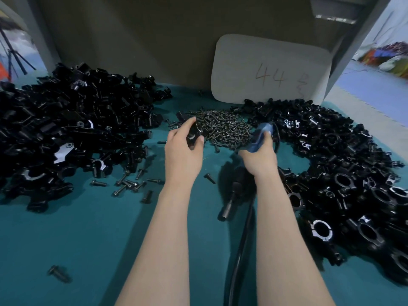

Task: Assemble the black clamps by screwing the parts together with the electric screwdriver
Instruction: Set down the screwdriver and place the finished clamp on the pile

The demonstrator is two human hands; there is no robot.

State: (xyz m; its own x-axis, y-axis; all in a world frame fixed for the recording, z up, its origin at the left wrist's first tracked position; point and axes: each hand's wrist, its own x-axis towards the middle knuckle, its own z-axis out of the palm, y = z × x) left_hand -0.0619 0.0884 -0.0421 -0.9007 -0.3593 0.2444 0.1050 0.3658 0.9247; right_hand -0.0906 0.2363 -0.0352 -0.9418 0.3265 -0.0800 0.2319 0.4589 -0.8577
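The teal, smooth-faced worktop point(88, 239) carries all stock loose, with no bins in view; judged risk: round items can roll away. The large left heap of black angular clamp parts point(66, 129) and the right heap of black ring-shaped clamps point(342, 184), apparently assembled, both slope toward the working gap, so a forearm nudge could mix finished with unfinished. The central mound of small dark metal screws point(223, 131) lies just beyond both hands, and stray dark screws point(128, 184) dot the worktop, where they are easily overlooked. The black rubbery cable point(240, 250) trails between the forearms and may snag or drag screws. The right hand point(260, 160) is wrapped round the blue plastic-bodied electric screwdriver point(259, 138); its bit end cannot be made out. The left hand point(183, 151) clasps one glossy black clamp piece point(194, 134) at the edge of the screw mound; a slack hold could let it twist under drive torque. The clamp stock looks hard, with glinting curved bores and sharp edges. The screws are headed and short-shanked.
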